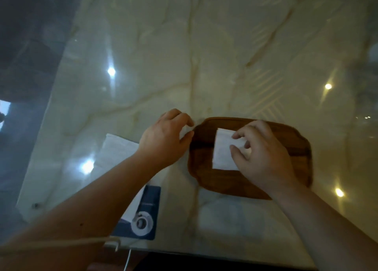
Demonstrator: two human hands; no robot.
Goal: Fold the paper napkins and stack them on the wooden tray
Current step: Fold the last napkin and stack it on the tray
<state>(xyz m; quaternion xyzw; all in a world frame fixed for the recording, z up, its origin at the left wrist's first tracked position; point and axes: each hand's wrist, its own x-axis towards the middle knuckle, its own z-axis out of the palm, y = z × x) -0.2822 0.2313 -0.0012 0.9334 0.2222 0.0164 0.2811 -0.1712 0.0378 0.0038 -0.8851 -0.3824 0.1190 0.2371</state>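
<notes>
blue packet (pixel 143 215), writing unreadable; right hand (pixel 263 158) on folded napkin (pixel 224 152)

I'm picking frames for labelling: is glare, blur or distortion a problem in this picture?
Head view: dim and soft overall; bright ceiling-light reflections dot the glossy marble table; wide-angle bending at the edges; hazy dark left side; the folded napkin on the wooden tray stays readable.

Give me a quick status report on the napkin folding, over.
Right hand pressing folded napkin onto wooden tray. Left hand pinching white paper at tray's left edge. Unfolded napkins wait left. Nothing blocking.
</notes>
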